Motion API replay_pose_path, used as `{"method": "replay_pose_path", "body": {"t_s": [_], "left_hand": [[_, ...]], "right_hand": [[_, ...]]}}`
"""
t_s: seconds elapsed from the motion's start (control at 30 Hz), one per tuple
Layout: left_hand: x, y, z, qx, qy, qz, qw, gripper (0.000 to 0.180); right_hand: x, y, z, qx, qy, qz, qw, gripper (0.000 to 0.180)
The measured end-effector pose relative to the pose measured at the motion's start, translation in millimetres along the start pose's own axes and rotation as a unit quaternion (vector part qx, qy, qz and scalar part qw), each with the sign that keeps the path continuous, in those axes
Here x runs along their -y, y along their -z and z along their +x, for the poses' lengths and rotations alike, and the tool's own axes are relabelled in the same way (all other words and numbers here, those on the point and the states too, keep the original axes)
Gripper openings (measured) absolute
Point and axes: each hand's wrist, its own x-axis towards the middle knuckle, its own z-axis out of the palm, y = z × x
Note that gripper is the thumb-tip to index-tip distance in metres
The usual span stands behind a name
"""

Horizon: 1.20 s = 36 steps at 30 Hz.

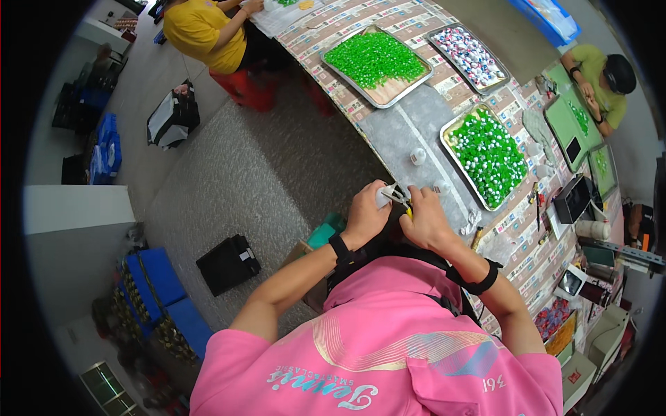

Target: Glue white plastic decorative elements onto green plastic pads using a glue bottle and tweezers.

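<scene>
My left hand point(367, 216) is closed round a small white object point(383, 197), maybe a bottle; the fingers hide most of it. In my right hand point(429, 220) is a pair of pliers point(397, 195) with yellow on the handles, its metal jaws against or very near the white object. Both hands are in front of my body at the table's near edge. Just beyond them a small white bottle point(417, 157) stands on a grey sheet point(409, 126). To the right lies a metal tray point(445, 154) of green pieces mixed with white ones.
Farther back are a tray of green pieces point(374, 59) and a tray of white, red and blue pieces point(468, 57). Tools and a black box point(573, 199) lie at the right. Two people work at the far side. A black crate point(228, 265) sits on the floor.
</scene>
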Motion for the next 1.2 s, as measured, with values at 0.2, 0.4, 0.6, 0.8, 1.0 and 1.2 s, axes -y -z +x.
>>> {"method": "replay_pose_path", "body": {"t_s": [0.2, 0.4, 0.6, 0.8, 1.0, 1.2], "left_hand": [[8.9, -2.7, -15.5, 0.01, -0.011, 0.016, 1.0, 0.014], [17.3, -0.9, -32.9, 0.054, 0.011, -0.047, 0.997, 0.013], [27.9, 19.8, -43.1, 0.176, 0.181, -0.171, 0.952, 0.01], [41.4, 56.9, -29.9, 0.566, 0.188, -0.308, 0.741, 0.02], [37.2, 51.5, -28.2, 0.406, 0.148, -0.22, 0.875, 0.029], [36.8, 21.7, -40.1, 0.017, -0.005, -0.027, 0.999, 0.035]], "right_hand": [[-2.7, -9.3, -11.7, 0.048, 0.009, -0.048, 0.998, 0.033], [-9.6, -17.1, -18.6, 0.06, 0.052, -0.064, 0.995, 0.029], [-5.6, -25.4, -21.7, 0.081, 0.111, -0.094, 0.986, 0.025], [-3.7, -25.6, -10.6, 0.142, 0.274, -0.086, 0.947, 0.027], [-0.5, -23.3, -11.6, 0.098, 0.158, -0.088, 0.979, 0.027], [18.3, -27.2, -14.3, 0.07, 0.032, -0.075, 0.994, 0.029]]}}
